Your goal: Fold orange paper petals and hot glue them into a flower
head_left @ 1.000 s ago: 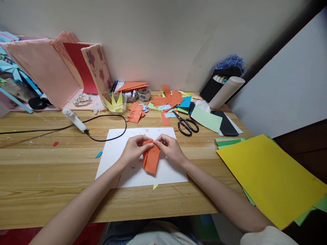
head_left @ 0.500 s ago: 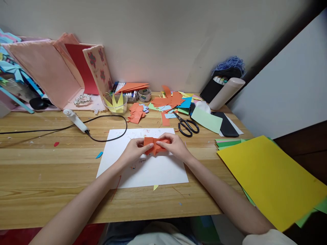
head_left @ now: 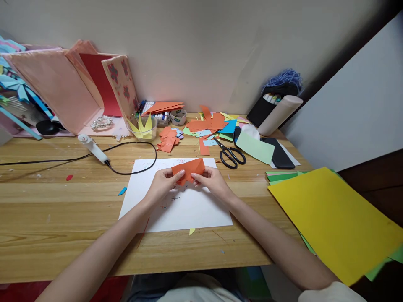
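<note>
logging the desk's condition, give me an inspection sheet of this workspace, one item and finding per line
Surface: wooden table, white sheet on it with small marks
Work piece: folded orange paper, held over the white sheet
Clutter: scissors and paper scraps near the sheet's far edge
Hands: left hand and right hand both grip the orange paper
Cables: black cable from white tool, looped over the sheet's corner
Surroundings: wall behind, pink organiser at left

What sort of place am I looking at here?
Probably a papercraft desk, perhaps at home: scissors lie by a heap of coloured paper scraps, and the left hand and right hand hold folded orange paper above a white sheet.
</note>
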Tool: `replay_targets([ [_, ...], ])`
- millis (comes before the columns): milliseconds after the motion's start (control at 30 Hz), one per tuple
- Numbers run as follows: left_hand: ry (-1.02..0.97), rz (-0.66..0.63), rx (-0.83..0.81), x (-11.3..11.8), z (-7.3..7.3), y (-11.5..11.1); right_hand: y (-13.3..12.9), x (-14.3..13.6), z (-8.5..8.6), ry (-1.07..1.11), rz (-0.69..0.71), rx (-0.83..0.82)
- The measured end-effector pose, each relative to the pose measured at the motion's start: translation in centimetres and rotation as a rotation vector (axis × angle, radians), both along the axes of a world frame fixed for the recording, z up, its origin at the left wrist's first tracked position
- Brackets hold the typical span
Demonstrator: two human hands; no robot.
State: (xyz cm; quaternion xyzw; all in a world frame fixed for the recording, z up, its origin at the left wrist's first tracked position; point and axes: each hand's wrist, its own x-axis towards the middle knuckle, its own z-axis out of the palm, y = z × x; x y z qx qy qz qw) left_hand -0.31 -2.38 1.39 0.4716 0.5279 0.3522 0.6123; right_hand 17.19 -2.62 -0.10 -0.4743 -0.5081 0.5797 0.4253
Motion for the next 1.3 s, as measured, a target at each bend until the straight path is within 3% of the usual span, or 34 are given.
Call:
replay_targets([
  [167, -0.033, 0.043, 0.080, 0.3, -0.1, 0.0, 0.1, -0.1, 0.3, -0.005, -0.085, -0.037],
  [267, 0.018, 0.087, 0.210, 0.3, -0.4, 0.1, 0.3, 0.1, -0.1, 0.004, -0.003, -0.116],
  [367, 0.069, 0.056, 0.306, 0.1, -0.6, 0.2, 0.6, 0.8, -0.2, -0.023, 0.005, -0.090],
  [467, 0.125, -0.029, 0.329, -0.1, -0.6, 0.3, 0.9, 1.7, 0.3, -0.076, -0.047, 0.106],
  [600, 0.175, -0.184, 0.320, -0.1, -0.7, 0.2, 0.8, 2.2, 0.9, -0.284, 0.090, 0.549],
  [700, 0.153, -0.233, 0.294, 0.2, -0.6, -0.1, 0.2, 1.5, 0.7, -0.364, 0.131, 0.702],
  [933, -0.096, -0.120, 0.005, 0.5, -0.4, -0.4, -0.6, -0.2, 0.0, -0.286, -0.118, 0.453],
  [1300, -0.103, 0.019, -0.011, 0.9, -1.0, -0.6, -0.4, -0.9, -0.7, -0.175, -0.069, 0.354],
])
